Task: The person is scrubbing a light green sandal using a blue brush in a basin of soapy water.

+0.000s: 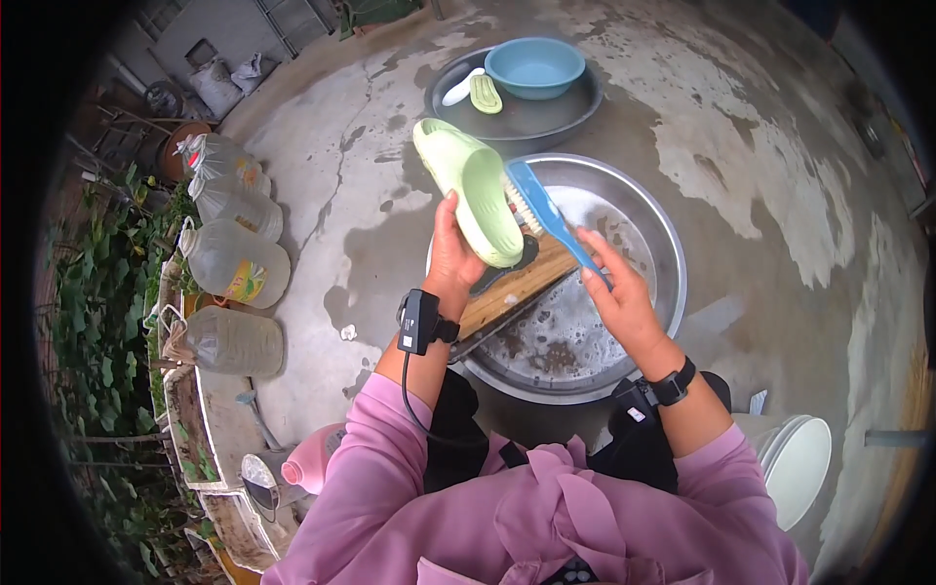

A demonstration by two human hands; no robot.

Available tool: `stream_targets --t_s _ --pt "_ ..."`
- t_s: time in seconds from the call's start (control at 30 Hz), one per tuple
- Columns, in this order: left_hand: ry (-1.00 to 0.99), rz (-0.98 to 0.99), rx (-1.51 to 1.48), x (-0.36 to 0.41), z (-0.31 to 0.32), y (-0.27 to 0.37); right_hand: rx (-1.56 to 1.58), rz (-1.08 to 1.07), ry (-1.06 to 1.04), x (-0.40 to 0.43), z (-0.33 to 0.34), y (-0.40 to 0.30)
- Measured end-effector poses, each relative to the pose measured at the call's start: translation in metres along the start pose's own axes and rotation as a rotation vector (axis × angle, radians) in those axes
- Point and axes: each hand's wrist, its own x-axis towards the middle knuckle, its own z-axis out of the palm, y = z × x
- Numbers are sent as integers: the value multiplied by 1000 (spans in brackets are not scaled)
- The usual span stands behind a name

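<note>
My left hand [452, 252] grips a pale green clog [468, 194] by its side, holding it up over the basin with its opening facing right. In my right hand [621, 300] is the handle of a blue scrubbing brush [545, 208]. Its white bristles face the clog's right side, close to it; whether they touch I cannot tell. Below lies a metal basin [676, 292] with foamy water [556, 344]. A wooden board [504, 303] leans in the basin's left side. On the board rests a dark object [528, 252], partly hidden by the clog and my left hand.
Beyond stands a dark basin [526, 128] holding a blue plastic basin [534, 69], a pale green insole [485, 94] and a white item [463, 86]. Several plastic jugs [234, 259] line the left. A pink bottle [314, 461] is near my left arm, a white bucket [793, 468] at right.
</note>
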Motion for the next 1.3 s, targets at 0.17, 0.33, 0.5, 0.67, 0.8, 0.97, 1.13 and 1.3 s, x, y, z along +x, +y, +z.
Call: stream_targets --t_s 0.17,0.33,0.5,0.67,0.8,0.97,1.13,1.3 --pt "-122 48 293 1 -3 -12 -126 -134 -5 3 -4 -8" --pt "-170 48 483 -3 14 -17 -251 -172 4 2 -2 -7" --pt "-190 74 535 0 9 -34 -405 -169 32 7 1 -5" --pt "-236 57 634 -10 9 -57 -462 -118 146 35 -12 10" --pt "-124 37 660 -2 5 -42 -410 -119 64 22 -1 10" --pt "-122 2 710 -4 5 -41 -486 -113 31 19 -3 10" --pt "-107 -24 706 -16 2 -58 -454 -71 112 32 -9 23" --pt "-27 -104 669 -9 9 -20 -400 -126 -32 2 12 7"
